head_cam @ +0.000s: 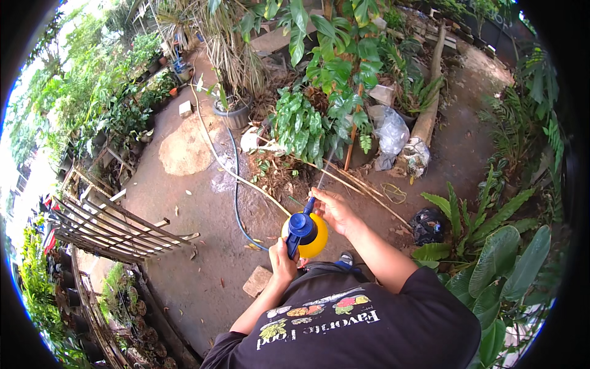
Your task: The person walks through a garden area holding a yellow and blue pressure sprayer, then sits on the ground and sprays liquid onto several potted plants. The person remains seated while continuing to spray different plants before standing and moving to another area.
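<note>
A yellow pump sprayer (318, 244) with a dark blue head (302, 224) is held out in front of my body. My left hand (282, 264) is wrapped around its blue handle. At the blue nozzle (311, 203), the fingers of my right hand (337, 211) pinch close to the tip; the exact contact is partly hidden. A thin jet of liquid (326, 167) leaves the nozzle toward the leafy climbing plant (302, 127) ahead.
A pale hose (216, 154) and a blue hose (236, 193) cross the wet ground. Bamboo sticks (357, 181) lie to the right, near a black plastic bag (426, 226). A brick (257, 281) rests by my feet, and a slatted wooden rack (124, 226) stands left.
</note>
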The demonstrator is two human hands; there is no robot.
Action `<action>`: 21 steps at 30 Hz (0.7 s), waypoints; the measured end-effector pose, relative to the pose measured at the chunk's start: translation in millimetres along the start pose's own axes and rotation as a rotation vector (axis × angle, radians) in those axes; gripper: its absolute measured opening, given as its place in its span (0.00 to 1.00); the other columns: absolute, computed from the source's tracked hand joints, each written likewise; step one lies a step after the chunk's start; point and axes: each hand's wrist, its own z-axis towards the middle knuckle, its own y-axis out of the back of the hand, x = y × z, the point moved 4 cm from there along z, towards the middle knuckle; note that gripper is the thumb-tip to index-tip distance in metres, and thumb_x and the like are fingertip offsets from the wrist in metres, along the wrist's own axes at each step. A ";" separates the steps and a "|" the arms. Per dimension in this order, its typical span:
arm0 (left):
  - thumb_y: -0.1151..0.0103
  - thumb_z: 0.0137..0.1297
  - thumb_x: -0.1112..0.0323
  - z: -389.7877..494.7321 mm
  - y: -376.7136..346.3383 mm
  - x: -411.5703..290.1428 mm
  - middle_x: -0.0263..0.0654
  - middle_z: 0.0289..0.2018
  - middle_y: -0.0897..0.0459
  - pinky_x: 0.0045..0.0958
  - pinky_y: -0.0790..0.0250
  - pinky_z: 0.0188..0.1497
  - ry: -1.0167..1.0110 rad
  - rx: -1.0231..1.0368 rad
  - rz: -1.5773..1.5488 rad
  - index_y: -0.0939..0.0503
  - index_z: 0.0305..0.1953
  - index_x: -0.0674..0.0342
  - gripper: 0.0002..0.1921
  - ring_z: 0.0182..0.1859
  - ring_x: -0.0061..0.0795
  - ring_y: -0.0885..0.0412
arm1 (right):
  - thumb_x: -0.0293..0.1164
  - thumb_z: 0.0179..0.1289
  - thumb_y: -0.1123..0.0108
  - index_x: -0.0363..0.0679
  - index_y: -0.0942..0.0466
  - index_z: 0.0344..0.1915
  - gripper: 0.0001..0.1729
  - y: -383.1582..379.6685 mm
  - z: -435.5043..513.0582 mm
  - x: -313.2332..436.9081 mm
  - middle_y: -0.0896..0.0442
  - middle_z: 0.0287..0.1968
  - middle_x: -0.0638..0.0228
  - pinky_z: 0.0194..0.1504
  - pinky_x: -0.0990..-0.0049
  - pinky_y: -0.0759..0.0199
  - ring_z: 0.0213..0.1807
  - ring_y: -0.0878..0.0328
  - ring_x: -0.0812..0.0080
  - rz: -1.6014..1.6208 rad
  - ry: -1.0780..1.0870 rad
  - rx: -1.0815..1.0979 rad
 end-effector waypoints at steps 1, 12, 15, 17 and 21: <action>0.67 0.75 0.42 0.0 0.0 -0.3 0.28 0.10 0.34 0.22 0.50 0.17 -0.002 0.000 0.003 0.26 0.27 0.62 0.31 0.12 0.19 0.38 | 0.38 0.67 0.36 0.48 0.16 0.43 0.09 -0.8 0.6 -0.3 0.16 0.38 0.78 0.37 0.81 0.33 0.37 0.24 0.83 -0.008 -0.004 -0.003; 0.67 0.75 0.42 5.3 8.0 10.2 0.28 0.11 0.34 0.22 0.48 0.17 -0.115 -0.030 0.098 0.26 0.27 0.62 0.30 0.12 0.19 0.37 | 0.39 0.65 0.34 0.48 0.16 0.42 0.10 -15.8 3.2 3.9 0.16 0.37 0.80 0.33 0.86 0.36 0.35 0.24 0.87 -0.085 -0.039 -0.071; 0.67 0.75 0.42 5.9 8.8 13.1 0.29 0.10 0.34 0.22 0.49 0.16 -0.071 -0.018 0.031 0.26 0.27 0.63 0.31 0.12 0.19 0.38 | 0.43 0.65 0.34 0.49 0.17 0.41 0.12 -15.7 5.7 3.0 0.16 0.37 0.79 0.34 0.87 0.36 0.35 0.24 0.87 -0.131 -0.044 -0.078; 0.67 0.76 0.43 6.3 7.8 14.0 0.29 0.11 0.33 0.22 0.48 0.16 -0.018 -0.023 -0.053 0.27 0.27 0.63 0.30 0.12 0.19 0.37 | 0.49 0.66 0.37 0.49 0.18 0.43 0.17 -8.0 10.5 1.4 0.16 0.37 0.78 0.37 0.84 0.35 0.37 0.24 0.86 -0.180 -0.030 -0.076; 0.66 0.76 0.45 8.6 4.0 3.4 0.30 0.12 0.32 0.23 0.47 0.16 -0.036 -0.029 -0.135 0.28 0.26 0.64 0.30 0.13 0.20 0.35 | 0.63 0.66 0.48 0.46 0.23 0.55 0.34 31.2 25.1 -9.1 0.17 0.42 0.73 0.45 0.74 0.34 0.42 0.24 0.80 -0.343 -0.041 -0.119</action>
